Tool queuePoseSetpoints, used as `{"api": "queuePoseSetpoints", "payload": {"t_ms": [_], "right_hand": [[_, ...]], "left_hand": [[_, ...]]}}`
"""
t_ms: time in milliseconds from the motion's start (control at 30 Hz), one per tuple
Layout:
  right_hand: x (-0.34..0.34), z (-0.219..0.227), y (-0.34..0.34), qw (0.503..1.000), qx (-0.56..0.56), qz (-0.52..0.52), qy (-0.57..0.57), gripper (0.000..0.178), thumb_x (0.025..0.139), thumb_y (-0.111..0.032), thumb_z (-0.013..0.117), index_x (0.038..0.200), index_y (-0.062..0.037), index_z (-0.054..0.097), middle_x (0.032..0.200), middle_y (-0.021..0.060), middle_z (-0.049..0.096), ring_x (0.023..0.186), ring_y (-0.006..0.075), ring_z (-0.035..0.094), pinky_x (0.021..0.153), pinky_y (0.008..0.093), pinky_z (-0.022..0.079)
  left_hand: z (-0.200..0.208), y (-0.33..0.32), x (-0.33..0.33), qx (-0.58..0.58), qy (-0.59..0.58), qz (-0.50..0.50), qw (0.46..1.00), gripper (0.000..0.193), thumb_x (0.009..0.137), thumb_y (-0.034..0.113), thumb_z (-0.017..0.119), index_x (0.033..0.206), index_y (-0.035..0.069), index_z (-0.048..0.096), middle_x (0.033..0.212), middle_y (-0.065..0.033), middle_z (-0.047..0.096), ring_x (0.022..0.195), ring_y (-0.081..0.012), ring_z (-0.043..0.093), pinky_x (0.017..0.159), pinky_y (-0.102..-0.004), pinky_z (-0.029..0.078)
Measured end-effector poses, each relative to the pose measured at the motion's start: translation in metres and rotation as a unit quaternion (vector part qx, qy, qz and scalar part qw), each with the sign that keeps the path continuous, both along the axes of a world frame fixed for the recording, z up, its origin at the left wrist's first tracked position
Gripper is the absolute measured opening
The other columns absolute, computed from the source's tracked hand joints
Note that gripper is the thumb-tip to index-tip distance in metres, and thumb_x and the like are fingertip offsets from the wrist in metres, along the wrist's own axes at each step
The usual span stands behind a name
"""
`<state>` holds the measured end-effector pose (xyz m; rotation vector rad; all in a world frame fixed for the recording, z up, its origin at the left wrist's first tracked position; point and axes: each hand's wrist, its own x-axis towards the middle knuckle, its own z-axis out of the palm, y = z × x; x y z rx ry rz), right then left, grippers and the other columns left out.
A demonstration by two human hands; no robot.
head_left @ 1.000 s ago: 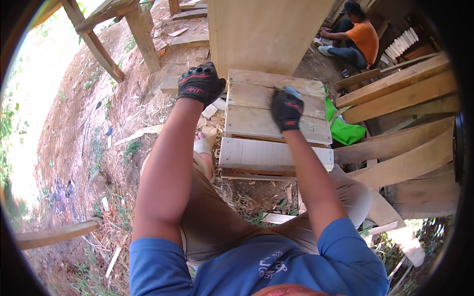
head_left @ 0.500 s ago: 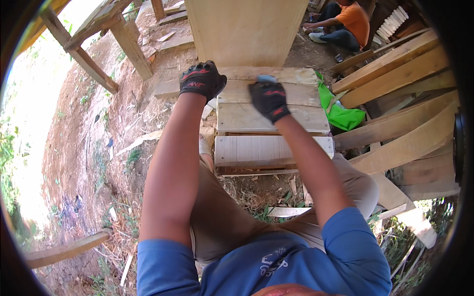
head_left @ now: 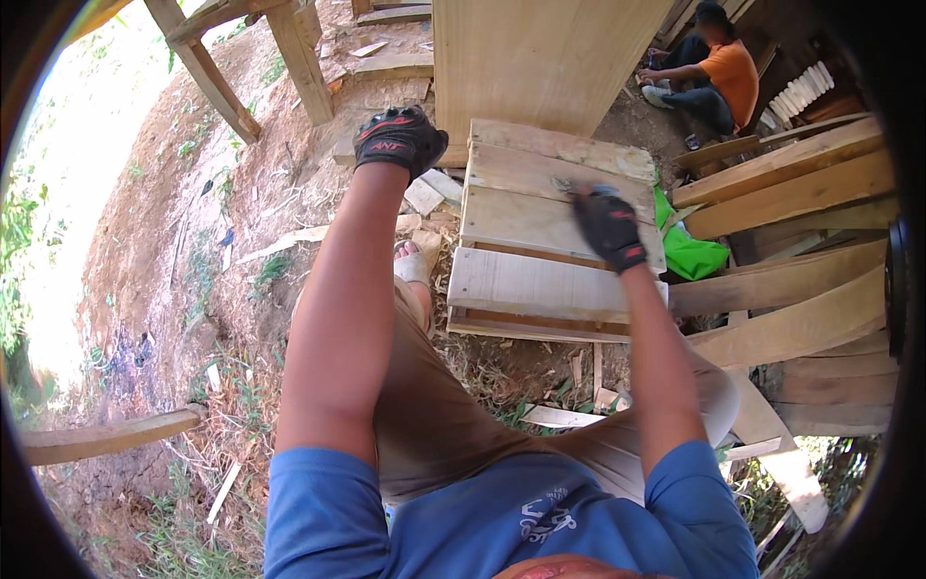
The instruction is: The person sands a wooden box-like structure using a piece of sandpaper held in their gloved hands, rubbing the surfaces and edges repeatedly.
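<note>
My left hand (head_left: 400, 143), in a black glove with red marks, is closed with its knuckles up, just left of a tall wooden panel (head_left: 535, 68). Its palm side is hidden, so I cannot tell what it holds, if anything. Blurred by motion, my right hand (head_left: 610, 230) is over the right part of a low slatted wooden piece (head_left: 540, 222). A small bluish-grey piece (head_left: 605, 191) shows at its fingertips; its kind is unclear. The slats are pale boards laid side by side, with a gap before the nearest one.
Bright green cloth or plastic (head_left: 694, 256) lies against the slatted piece's right side. Several long planks (head_left: 791, 193) are stacked at the right. A person in orange (head_left: 728, 82) sits at the back right. Wooden posts (head_left: 299, 68) stand at the far left, above bare earth with wood scraps.
My view has shifted, so the slatted piece and panel appear farther right. My right hand has moved nearer and rightward over the slats. My left hand stays closed, now appearing farther from the slatted piece.
</note>
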<state>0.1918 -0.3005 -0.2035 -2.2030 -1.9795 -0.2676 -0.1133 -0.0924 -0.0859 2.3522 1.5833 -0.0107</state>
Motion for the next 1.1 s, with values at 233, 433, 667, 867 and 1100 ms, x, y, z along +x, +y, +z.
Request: {"api": "queuePoseSetpoints", "payload": {"t_ms": [233, 433, 667, 867, 1100], "right_hand": [[-0.198, -0.022, 0.094, 0.991, 0.108, 0.028, 0.075, 0.016, 0.081, -0.022, 0.062, 0.083, -0.0112, 0.074, 0.083, 0.0137, 0.073, 0.08, 0.0335, 0.071, 0.072, 0.0515, 0.05], [-0.187, -0.003, 0.08, 0.986, 0.149, 0.049, 0.05, 0.015, 0.087, -0.019, 0.061, 0.084, -0.0105, 0.072, 0.078, 0.0163, 0.072, 0.069, 0.0335, 0.071, 0.065, 0.0494, 0.056], [0.008, -0.005, -0.025, 0.996, 0.051, -0.077, -0.018, 0.024, 0.093, -0.022, 0.056, 0.079, -0.011, 0.072, 0.081, 0.0169, 0.073, 0.073, 0.037, 0.073, 0.065, 0.0515, 0.057], [0.091, 0.013, -0.101, 0.969, 0.031, -0.244, 0.001, 0.024, 0.091, -0.023, 0.058, 0.089, -0.0087, 0.077, 0.086, 0.0208, 0.074, 0.083, 0.0412, 0.073, 0.077, 0.0549, 0.057], [0.035, -0.021, -0.021, 0.974, 0.089, -0.206, -0.02, 0.023, 0.089, -0.023, 0.058, 0.081, -0.009, 0.074, 0.081, 0.0185, 0.073, 0.073, 0.038, 0.071, 0.066, 0.0527, 0.055]], "left_hand": [[-0.003, -0.005, 0.026, 0.043, 0.007, 0.016, 0.999, 0.062, 0.092, 0.047, 0.06, 0.142, 0.011, 0.065, 0.149, -0.0189, 0.062, 0.137, -0.0374, 0.06, 0.113, -0.0502, 0.049], [-0.014, 0.0, 0.017, 0.02, 0.029, 0.006, 0.999, 0.059, 0.089, 0.048, 0.063, 0.13, 0.008, 0.073, 0.139, -0.0211, 0.068, 0.128, -0.0382, 0.066, 0.109, -0.0481, 0.053], [-0.023, 0.004, 0.007, 0.012, 0.036, 0.001, 0.999, 0.055, 0.088, 0.051, 0.065, 0.118, 0.007, 0.079, 0.129, -0.02, 0.074, 0.123, -0.0365, 0.07, 0.106, -0.0465, 0.054], [-0.024, 0.009, -0.006, 0.028, 0.037, -0.006, 0.999, 0.052, 0.089, 0.048, 0.064, 0.117, 0.007, 0.079, 0.128, -0.0205, 0.074, 0.122, -0.0368, 0.07, 0.107, -0.0454, 0.054], [-0.023, -0.006, 0.02, 0.067, 0.026, -0.021, 0.997, 0.052, 0.09, 0.05, 0.063, 0.112, 0.006, 0.079, 0.119, -0.0198, 0.077, 0.119, -0.0361, 0.071, 0.106, -0.0449, 0.054]]}}
